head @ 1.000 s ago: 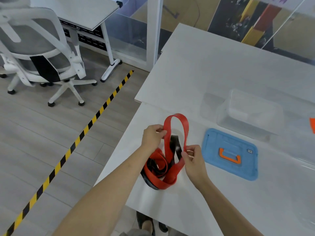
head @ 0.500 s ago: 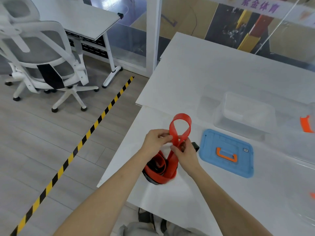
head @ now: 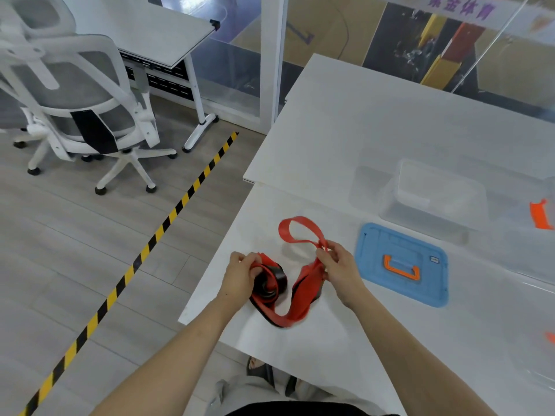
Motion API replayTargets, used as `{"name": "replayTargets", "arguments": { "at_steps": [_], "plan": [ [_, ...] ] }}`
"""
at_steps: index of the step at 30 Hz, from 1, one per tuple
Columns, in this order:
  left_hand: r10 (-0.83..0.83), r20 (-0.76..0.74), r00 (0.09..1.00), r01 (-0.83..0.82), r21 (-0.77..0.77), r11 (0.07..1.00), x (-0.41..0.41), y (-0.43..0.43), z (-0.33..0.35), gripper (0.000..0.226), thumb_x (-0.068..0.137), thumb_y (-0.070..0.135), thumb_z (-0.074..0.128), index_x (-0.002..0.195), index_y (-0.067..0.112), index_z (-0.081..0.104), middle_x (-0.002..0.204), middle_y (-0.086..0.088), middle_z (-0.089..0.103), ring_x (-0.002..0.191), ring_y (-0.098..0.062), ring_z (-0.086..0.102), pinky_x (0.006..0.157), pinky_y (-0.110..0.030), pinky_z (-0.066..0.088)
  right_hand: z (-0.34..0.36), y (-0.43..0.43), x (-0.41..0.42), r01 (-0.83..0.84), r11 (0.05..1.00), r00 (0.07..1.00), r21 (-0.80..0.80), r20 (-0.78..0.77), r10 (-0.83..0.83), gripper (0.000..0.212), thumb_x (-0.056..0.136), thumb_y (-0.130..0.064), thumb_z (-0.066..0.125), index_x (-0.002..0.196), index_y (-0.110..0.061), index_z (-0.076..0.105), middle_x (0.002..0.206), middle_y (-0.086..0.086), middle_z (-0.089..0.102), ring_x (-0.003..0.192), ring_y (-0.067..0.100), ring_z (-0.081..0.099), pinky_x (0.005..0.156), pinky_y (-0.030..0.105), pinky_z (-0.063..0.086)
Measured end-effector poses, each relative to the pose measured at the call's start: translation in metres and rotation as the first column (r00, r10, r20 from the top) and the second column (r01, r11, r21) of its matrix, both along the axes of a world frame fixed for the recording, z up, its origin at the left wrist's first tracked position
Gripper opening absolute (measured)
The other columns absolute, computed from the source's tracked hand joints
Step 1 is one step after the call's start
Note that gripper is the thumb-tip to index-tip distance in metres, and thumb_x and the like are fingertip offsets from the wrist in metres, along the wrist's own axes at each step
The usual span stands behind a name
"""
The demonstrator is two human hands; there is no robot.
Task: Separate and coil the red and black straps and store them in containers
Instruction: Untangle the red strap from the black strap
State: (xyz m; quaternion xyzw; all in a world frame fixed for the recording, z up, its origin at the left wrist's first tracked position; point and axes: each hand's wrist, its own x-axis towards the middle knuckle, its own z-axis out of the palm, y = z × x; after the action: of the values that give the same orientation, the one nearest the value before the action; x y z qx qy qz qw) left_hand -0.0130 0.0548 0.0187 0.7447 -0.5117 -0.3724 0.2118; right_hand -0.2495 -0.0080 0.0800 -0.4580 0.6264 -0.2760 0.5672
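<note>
A red strap (head: pixel 295 312) and a black strap (head: pixel 274 277) lie tangled together on the white table (head: pixel 345 136) near its left front corner. My left hand (head: pixel 240 276) grips the coiled left end, where red and black wind around each other. My right hand (head: pixel 338 262) pinches the red strap further right; a red loop (head: pixel 297 231) stands up beyond the fingers. Between my hands the straps sag in a U onto the table. A clear plastic container (head: pixel 432 196) sits behind to the right, its blue lid (head: pixel 401 264) with an orange handle lying flat beside my right hand.
Another clear container with an orange latch (head: pixel 540 216) shows at the right edge. The table's left edge drops to a wooden floor with yellow-black tape (head: pixel 144 253). A white office chair (head: pixel 81 109) and a second desk (head: pixel 156 34) stand to the left.
My hands, together at the loop's base half a second ago, have moved apart. The left hand went down-left to the coiled end; the straps now stretch out between them.
</note>
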Motion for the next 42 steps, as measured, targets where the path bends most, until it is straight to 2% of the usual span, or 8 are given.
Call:
{"name": "replayTargets", "arguments": {
  "at_steps": [6, 13, 17, 23, 27, 30, 36, 42],
  "plan": [
    [0.226, -0.122, 0.966, -0.24, -0.113, 0.964, 0.015, 0.014, 0.012, 0.018, 0.104, 0.012, 0.054, 0.108, 0.024, 0.067, 0.115, -0.004, 0.048, 0.101, -0.018, 0.056, 0.09, -0.022, 0.041, 0.021, -0.022, 0.023, 0.018, 1.0, 0.933, 0.002, 0.361, -0.018, 0.026, 0.109, -0.017, 0.053, 0.129, -0.001, 0.058, 0.091, 0.011, 0.066, 0.098, 0.031, 0.076, 0.094, 0.046, 0.063],
    [0.205, -0.098, 0.974, -0.213, -0.078, 0.974, 0.035, 0.028, 0.005, 0.021, 0.098, 0.004, 0.061, 0.102, 0.023, 0.069, 0.118, -0.005, 0.045, 0.109, -0.026, 0.056, 0.101, -0.028, 0.048, 0.006, -0.022, 0.03, -0.071, 0.995, 0.968, -0.066, -0.247, 0.052, 0.035, 0.104, -0.025, 0.056, 0.137, -0.014, 0.053, 0.102, 0.003, 0.068, 0.089, 0.024, 0.067, 0.072, 0.032, 0.052],
    [0.124, -0.072, 0.99, -0.126, -0.03, 0.992, 0.033, 0.042, 0.007, 0.029, 0.095, -0.002, 0.057, 0.1, 0.026, 0.064, 0.13, 0.0, 0.035, 0.112, -0.024, 0.054, 0.08, -0.007, 0.045, -0.003, -0.014, 0.023, -0.087, 0.995, 0.969, -0.041, -0.237, 0.075, 0.045, 0.103, -0.029, 0.06, 0.145, -0.017, 0.05, 0.116, 0.002, 0.066, 0.096, 0.02, 0.063, 0.081, 0.032, 0.052],
    [0.291, -0.227, 0.93, -0.306, -0.035, 0.951, 0.028, 0.058, 0.009, 0.016, 0.101, 0.007, 0.051, 0.108, 0.021, 0.05, 0.129, -0.006, 0.041, 0.117, -0.023, 0.05, 0.104, -0.038, 0.05, -0.013, 0.007, 0.002, -0.337, 0.941, 0.893, 0.041, -0.301, 0.333, 0.081, 0.089, -0.045, 0.078, 0.157, -0.031, 0.036, 0.14, -0.003, 0.053, 0.126, 0.021, 0.058, 0.107, 0.038, 0.05],
    [0.298, -0.224, 0.928, -0.3, 0.025, 0.954, 0.023, 0.057, 0.006, 0.071, 0.101, 0.038, 0.064, 0.158, 0.022, 0.025, 0.158, -0.008, 0.021, 0.134, -0.021, 0.041, 0.11, -0.033, 0.042, -0.033, 0.018, -0.006, -0.55, 0.823, 0.678, 0.141, -0.5, 0.539, 0.08, 0.089, -0.043, 0.067, 0.157, -0.036, 0.027, 0.135, 0.006, 0.054, 0.106, 0.021, 0.065, 0.093, 0.038, 0.057],
    [0.379, -0.277, 0.883, -0.349, 0.152, 0.925, 0.016, 0.048, 0.004, 0.091, 0.1, 0.05, 0.061, 0.166, 0.025, 0.005, 0.168, -0.01, 0.01, 0.15, -0.033, 0.032, 0.115, -0.044, 0.042, -0.038, 0.019, -0.005, -0.577, 0.785, 0.612, 0.226, -0.517, 0.599, 0.085, 0.087, -0.044, 0.07, 0.158, -0.033, 0.025, 0.132, 0.008, 0.054, 0.101, 0.023, 0.066, 0.088, 0.039, 0.057],
    [0.584, -0.332, 0.741, -0.476, 0.353, 0.805, 0.006, 0.036, 0.005, 0.102, 0.085, 0.053, 0.079, 0.16, 0.038, 0.011, 0.155, -0.008, 0.021, 0.123, -0.039, 0.048, 0.07, -0.051, 0.065, -0.032, 0.017, -0.003, -0.475, 0.834, 0.766, 0.282, -0.333, 0.549, 0.077, 0.086, -0.023, 0.077, 0.15, -0.032, 0.037, 0.113, 0.006, 0.067, 0.085, 0.018, 0.066, 0.072, 0.032, 0.053],
    [0.445, -0.331, 0.832, -0.402, 0.192, 0.895, 0.017, 0.026, 0.001, 0.078, 0.07, 0.031, 0.087, 0.131, 0.043, 0.041, 0.136, -0.009, 0.044, 0.117, -0.035, 0.058, 0.084, -0.046, 0.063, -0.006, -0.004, -0.006, -0.201, 0.961, 0.959, 0.19, -0.164, 0.233, 0.05, 0.086, -0.005, 0.069, 0.13, -0.027, 0.059, 0.11, 0.014, 0.068, 0.082, 0.024, 0.062, 0.071, 0.039, 0.052]
  ]
}}
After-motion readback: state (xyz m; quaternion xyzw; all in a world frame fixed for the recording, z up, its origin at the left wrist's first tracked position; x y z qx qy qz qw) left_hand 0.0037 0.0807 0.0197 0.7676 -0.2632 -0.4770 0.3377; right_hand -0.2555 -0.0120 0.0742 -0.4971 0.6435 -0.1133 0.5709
